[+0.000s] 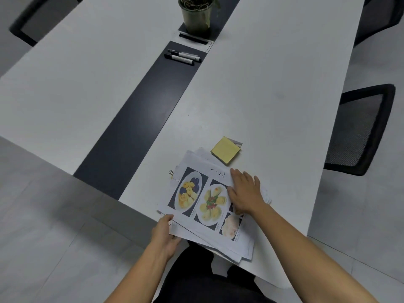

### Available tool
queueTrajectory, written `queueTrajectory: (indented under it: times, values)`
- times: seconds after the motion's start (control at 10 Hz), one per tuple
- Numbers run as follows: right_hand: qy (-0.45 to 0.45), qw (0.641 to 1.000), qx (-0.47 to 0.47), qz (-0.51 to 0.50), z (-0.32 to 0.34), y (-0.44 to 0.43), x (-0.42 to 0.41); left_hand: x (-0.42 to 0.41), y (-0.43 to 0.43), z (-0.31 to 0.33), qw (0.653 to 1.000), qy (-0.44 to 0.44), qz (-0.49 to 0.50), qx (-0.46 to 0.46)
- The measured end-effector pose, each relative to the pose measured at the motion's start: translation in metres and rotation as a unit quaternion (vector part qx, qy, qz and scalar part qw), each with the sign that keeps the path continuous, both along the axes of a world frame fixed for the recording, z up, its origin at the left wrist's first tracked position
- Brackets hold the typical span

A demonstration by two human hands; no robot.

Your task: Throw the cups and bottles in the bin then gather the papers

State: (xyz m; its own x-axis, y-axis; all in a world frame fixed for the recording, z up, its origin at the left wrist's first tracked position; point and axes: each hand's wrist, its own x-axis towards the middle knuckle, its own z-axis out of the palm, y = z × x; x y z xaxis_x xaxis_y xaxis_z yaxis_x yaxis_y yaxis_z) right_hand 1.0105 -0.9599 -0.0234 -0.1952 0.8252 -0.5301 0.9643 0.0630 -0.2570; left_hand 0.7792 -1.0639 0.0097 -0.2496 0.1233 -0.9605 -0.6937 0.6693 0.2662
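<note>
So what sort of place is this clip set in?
Most likely an office meeting room: a long white table with a dark centre strip, black mesh chairs beside it, and marker pens and a sticky-note pad lying near printed papers.

**White Table Filling a Grey-Floored Room**

A long white table (273, 84) is stretching away from the camera, and a dark strip (140, 119) is running down its middle. A black mesh-backed chair (360, 130) is standing close against the table's right edge. A second black chair (380, 16) is showing at the top right corner, and a third chair (39, 18) is sitting at the far left side. A pale grey tiled floor (43, 215) is lying around the table. Soft, even light is falling across the tabletop. Far along the strip a potted plant (196, 18) is standing, and two markers (182, 56) are lying side by side just before it.
</note>
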Motion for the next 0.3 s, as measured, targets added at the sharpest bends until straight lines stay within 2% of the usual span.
queueTrajectory:
  times: [0.1,0.2,0.3]
  values:
    - [0.014,0.998,-0.042,0.034,0.01,-0.006,0.003,0.007,0.007,0.004,0.998,-0.028,-0.015,0.062]
    - [0.027,0.998,-0.052,0.033,0.016,-0.007,0.011,0.01,0.013,0.005,0.997,-0.013,-0.035,0.069]
    - [0.085,0.996,0.001,-0.011,0.034,-0.002,0.023,0.011,0.005,0.007,0.992,0.061,-0.107,0.02]
